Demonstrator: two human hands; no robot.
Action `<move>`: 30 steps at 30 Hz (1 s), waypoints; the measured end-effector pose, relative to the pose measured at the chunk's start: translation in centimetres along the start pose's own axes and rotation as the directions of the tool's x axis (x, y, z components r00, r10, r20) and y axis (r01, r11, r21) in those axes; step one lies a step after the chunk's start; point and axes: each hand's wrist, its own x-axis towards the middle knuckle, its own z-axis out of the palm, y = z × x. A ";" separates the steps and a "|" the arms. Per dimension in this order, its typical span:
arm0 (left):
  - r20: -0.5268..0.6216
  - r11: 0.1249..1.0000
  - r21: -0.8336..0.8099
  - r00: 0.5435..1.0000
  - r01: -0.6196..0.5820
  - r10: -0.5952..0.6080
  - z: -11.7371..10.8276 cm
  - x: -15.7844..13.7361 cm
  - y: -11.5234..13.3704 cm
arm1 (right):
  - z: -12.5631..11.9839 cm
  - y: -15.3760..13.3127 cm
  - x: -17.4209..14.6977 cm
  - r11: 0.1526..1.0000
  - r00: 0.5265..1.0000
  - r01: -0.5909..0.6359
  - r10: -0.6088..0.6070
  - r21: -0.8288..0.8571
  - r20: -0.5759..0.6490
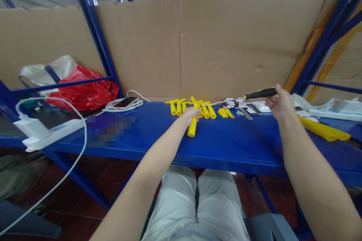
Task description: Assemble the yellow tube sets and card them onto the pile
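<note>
My left hand (192, 115) is closed around a yellow T-shaped plastic handle (191, 130), its round end pointing toward me. In my right hand (280, 103) is a long screwdriver (258, 94), gripped at the end of its black handle. The shaft runs left and slightly down, its tip close to the yellow piece; whether they touch I cannot tell. Behind my left hand lie more yellow T-shaped handles (173, 109) in a row. Right of them are small yellow pieces (225, 112), tiny metal parts (240, 113), flat metal blades (247, 115) and white-and-black strips (233, 102).
Cardboard (226, 45) stands behind the blue table (158, 131). On the left are a power strip (56, 134), a coiled white cable (124, 104) and a red bag (85, 88). Yellow tubular pieces (322, 128) lie right of my right forearm. Blue frame posts (93, 26) rise at both sides.
</note>
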 end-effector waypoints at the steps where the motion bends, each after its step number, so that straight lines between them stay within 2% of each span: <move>1: 0.002 1.000 0.003 1.000 -0.001 0.001 0.0 0.0 0.0 | 0.1 -0.1 -0.1 1.000 1.000 0.003 -0.004 -0.018 -0.009; 6: -0.006 1.000 -0.003 1.000 0.000 0.000 0.0 -0.2 0.1 | 0.4 -0.2 -0.2 1.000 1.000 0.014 -0.014 -0.014 -0.026; 13: -0.003 1.000 -0.003 1.000 0.001 -0.001 0.0 -0.3 0.1 | 0.1 0.0 0.1 0.998 0.996 0.060 -0.058 -0.025 0.069; 19: 0.006 1.000 0.007 1.000 0.003 -0.003 0.1 -0.3 0.1 | -0.1 0.0 0.3 0.999 0.999 0.031 -0.031 -0.012 -0.041; 30: 0.009 1.000 0.015 1.000 0.012 -0.012 0.1 0.0 0.1 | 0.0 0.0 0.0 0.999 0.999 0.041 -0.041 -0.033 0.001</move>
